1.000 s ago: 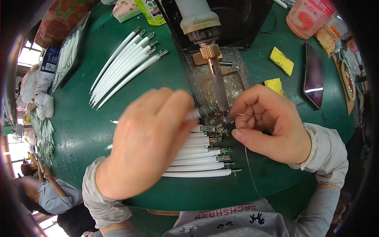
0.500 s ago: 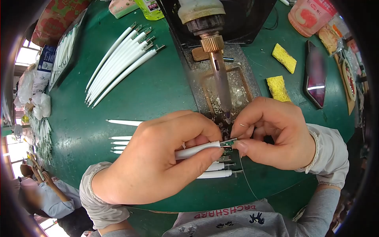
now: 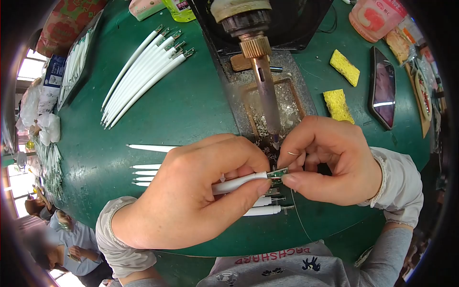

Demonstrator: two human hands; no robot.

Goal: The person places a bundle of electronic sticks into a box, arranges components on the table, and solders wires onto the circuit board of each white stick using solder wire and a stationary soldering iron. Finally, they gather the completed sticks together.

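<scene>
My left hand [image 3: 205, 191] pinches a white pen-like stick [image 3: 239, 182] near its right end, where a small green circuit board [image 3: 278, 173] sticks out. My right hand [image 3: 330, 160] has thumb and forefinger at the board's tip, with a thin wire [image 3: 300, 215] running down from it. Just above the fingertips is the tip of a soldering iron [image 3: 266, 91], pointing down. Beneath my left hand lie more white sticks [image 3: 262, 210], their board ends to the right and their middles hidden.
A fan of several white sticks [image 3: 143, 76] lies at the upper left. Yellow sponges [image 3: 344, 68] and a phone [image 3: 383, 88] lie to the right, below a pink tub [image 3: 375, 21]. A metal tray [image 3: 291, 103] sits under the iron. Another person [image 3: 76, 244] is at the far left.
My left hand has come right and down with the stick, bringing its board end to my right fingertips. My right hand has moved slightly down. The other person's arms have shifted.
</scene>
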